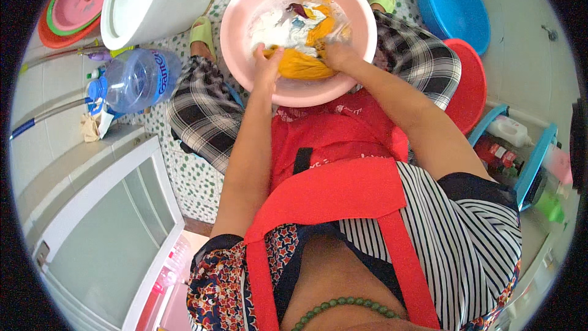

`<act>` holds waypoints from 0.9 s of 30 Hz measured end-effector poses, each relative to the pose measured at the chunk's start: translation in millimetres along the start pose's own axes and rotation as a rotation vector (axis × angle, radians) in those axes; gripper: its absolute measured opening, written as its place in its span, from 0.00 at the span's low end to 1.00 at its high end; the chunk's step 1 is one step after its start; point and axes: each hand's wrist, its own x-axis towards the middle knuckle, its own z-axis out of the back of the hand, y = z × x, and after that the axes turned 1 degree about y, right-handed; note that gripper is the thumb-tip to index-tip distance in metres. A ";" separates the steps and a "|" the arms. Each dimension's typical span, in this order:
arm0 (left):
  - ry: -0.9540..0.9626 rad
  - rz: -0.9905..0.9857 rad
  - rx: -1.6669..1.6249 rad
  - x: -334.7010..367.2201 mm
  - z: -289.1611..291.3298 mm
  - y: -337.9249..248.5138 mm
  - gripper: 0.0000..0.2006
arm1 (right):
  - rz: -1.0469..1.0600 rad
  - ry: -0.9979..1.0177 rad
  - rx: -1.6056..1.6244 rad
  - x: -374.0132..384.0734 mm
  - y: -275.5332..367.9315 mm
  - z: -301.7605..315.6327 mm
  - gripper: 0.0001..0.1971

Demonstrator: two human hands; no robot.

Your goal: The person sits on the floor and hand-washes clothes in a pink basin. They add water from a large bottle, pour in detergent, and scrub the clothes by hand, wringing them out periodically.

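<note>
A pink basin (236,30) of sudsy water sits between my knees, with a patterned cloth in white, orange and dark purple (311,21) soaking in it. Across its near side stretches a mustard-yellow cloth (303,67), wet and bunched. My left hand (267,66) grips the left end, the yellow fabric showing between thumb and fingers. At the other end my right hand (338,56) is closed on the cloth, its fingertips partly hidden by fabric and suds. Whether the yellow and patterned parts are one garment I cannot tell.
A blue basin (456,9) and a red basin (468,92) lie to the right, near a blue rack (536,165) with bottles. Left are stacked basins (76,0), a white toilet (144,3), a large clear water jug (142,79) and a framed glass door (113,239).
</note>
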 end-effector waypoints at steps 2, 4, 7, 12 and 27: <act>-0.225 -0.315 0.497 22.6 17.3 22.0 0.27 | 0.142 -0.236 -0.192 1.2 11.5 -0.3 0.16; -0.287 -0.555 0.757 18.6 22.1 27.1 0.25 | 0.239 -0.342 -0.117 -18.9 40.1 14.2 0.14; -0.045 -0.576 1.042 3.5 3.1 28.8 0.18 | 0.309 -0.310 0.014 8.1 34.0 -43.4 0.14; -0.070 -0.677 1.085 -12.8 -7.3 20.9 0.17 | 0.187 -0.207 -0.049 59.7 11.0 -32.2 0.14; 0.410 0.541 -0.897 -9.5 -4.5 24.2 0.37 | 0.323 -0.156 0.492 -8.3 52.7 11.2 0.22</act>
